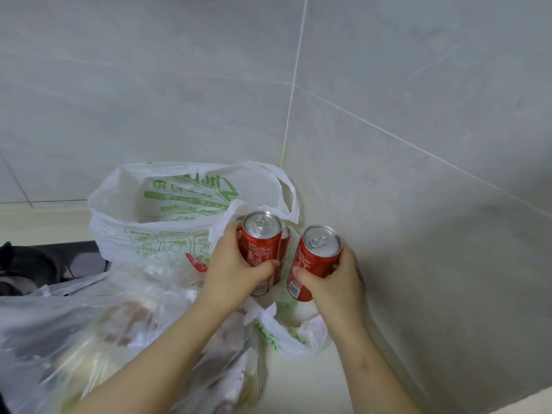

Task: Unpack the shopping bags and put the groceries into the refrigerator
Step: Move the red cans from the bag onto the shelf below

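From the head camera, the left hand (236, 264) is wrapped round the middle of a red drinks can (261, 245), held upright just above the mouth of a small white bag (286, 336). Its fingers (263, 268) are curled firmly on the can's side. A second can (286, 236) sits touching it from behind, and whether that hand carries it too cannot be told. The right hand (333, 282) grips another can (316, 258) low on its body, tilted a little to the right, with the thumb across the front and the fingers curled behind. Both wrists are bent back and both forearms reach forward over the pale worktop (310, 386), close to the tiled wall (418, 130). These cans look sealed and full, so they are probably fairly heavy for their size. They would be stiff under a squeeze but smooth, and slippery if damp. The mid-body grip suits them better than taking the rim. A large white shopping bag (155, 216) with green print stands open behind, and clear bags (89, 324) of food lie to the left, soft and slumping. The refrigerator is not in view.
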`<state>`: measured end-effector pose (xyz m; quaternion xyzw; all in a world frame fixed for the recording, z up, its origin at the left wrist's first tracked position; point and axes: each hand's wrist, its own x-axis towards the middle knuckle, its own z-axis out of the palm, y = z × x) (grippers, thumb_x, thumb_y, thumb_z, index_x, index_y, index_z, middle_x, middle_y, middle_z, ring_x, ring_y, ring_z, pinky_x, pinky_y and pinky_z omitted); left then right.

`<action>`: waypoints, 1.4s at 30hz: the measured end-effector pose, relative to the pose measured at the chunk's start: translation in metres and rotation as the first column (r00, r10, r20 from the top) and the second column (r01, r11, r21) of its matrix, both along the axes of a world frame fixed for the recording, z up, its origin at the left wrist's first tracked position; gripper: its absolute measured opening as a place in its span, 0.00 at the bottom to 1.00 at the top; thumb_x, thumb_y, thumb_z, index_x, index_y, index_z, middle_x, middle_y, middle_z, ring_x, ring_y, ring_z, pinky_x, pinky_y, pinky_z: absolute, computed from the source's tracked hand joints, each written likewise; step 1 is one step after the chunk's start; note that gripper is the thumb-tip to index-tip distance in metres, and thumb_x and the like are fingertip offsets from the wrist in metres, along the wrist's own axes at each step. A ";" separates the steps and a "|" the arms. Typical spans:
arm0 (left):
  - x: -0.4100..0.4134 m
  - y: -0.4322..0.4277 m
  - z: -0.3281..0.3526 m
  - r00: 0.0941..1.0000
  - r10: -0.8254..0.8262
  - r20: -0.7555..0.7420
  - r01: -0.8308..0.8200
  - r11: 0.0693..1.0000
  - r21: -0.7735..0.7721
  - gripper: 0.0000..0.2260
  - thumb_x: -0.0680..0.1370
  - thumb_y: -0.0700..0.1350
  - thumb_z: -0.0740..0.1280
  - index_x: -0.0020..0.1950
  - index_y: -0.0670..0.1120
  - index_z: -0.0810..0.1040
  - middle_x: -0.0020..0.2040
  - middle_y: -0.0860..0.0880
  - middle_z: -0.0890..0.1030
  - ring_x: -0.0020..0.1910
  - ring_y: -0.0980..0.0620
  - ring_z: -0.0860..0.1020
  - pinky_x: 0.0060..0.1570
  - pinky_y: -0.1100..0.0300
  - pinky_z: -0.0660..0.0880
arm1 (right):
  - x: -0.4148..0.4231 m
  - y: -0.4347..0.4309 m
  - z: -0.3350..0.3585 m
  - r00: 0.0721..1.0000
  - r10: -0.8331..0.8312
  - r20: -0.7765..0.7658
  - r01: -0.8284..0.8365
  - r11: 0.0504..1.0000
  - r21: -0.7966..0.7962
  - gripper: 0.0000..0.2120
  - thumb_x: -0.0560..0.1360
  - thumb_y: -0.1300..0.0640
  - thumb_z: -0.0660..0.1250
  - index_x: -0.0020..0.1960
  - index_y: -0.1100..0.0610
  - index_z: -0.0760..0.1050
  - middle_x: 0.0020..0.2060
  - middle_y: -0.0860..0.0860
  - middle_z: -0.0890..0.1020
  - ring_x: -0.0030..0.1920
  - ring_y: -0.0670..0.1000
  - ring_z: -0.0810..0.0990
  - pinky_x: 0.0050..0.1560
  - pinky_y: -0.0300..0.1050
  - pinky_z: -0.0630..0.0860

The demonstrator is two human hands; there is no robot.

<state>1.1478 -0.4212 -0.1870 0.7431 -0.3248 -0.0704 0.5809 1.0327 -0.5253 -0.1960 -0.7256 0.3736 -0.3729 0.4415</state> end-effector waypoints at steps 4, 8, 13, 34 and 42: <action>0.005 0.013 0.030 0.999 0.038 0.007 -0.037 0.996 -0.079 0.29 0.65 0.37 0.76 0.57 0.56 0.65 0.48 0.60 0.75 0.42 0.72 0.74 0.40 0.72 0.71 | 0.008 0.011 0.028 0.992 0.066 0.104 -0.072 0.996 0.059 0.21 0.60 0.60 0.78 0.44 0.45 0.71 0.41 0.42 0.81 0.39 0.38 0.80 0.43 0.40 0.77; 0.011 0.042 0.060 0.995 0.100 0.006 -0.099 0.992 -0.078 0.27 0.65 0.41 0.76 0.58 0.55 0.66 0.45 0.59 0.76 0.40 0.68 0.75 0.39 0.67 0.70 | 0.017 0.031 0.051 0.975 0.145 0.166 -0.159 0.985 0.072 0.21 0.61 0.59 0.78 0.48 0.44 0.72 0.43 0.42 0.82 0.41 0.38 0.80 0.45 0.40 0.77; 0.026 0.091 0.085 0.973 0.218 0.077 -0.216 0.976 -0.027 0.25 0.64 0.44 0.76 0.55 0.55 0.67 0.42 0.60 0.75 0.40 0.67 0.73 0.38 0.70 0.68 | 0.040 0.065 0.076 0.937 0.295 0.185 -0.314 0.946 0.085 0.22 0.62 0.57 0.77 0.49 0.41 0.72 0.42 0.40 0.82 0.42 0.38 0.81 0.45 0.41 0.77; -0.039 0.295 0.089 0.531 0.846 0.042 -0.847 0.532 -0.012 0.26 0.62 0.45 0.76 0.55 0.57 0.69 0.45 0.59 0.78 0.42 0.66 0.76 0.38 0.69 0.70 | 0.112 0.241 0.086 0.360 0.923 0.132 -0.933 0.355 0.065 0.21 0.63 0.57 0.77 0.49 0.44 0.71 0.42 0.41 0.81 0.42 0.37 0.79 0.44 0.37 0.75; -0.149 0.369 0.073 0.149 0.988 0.027 -0.988 0.148 0.039 0.24 0.62 0.44 0.77 0.51 0.59 0.69 0.45 0.57 0.77 0.43 0.63 0.75 0.37 0.68 0.69 | 0.063 0.336 0.074 -0.070 0.991 0.116 -0.989 -0.084 0.121 0.22 0.62 0.59 0.77 0.51 0.45 0.73 0.42 0.41 0.82 0.41 0.35 0.79 0.42 0.36 0.74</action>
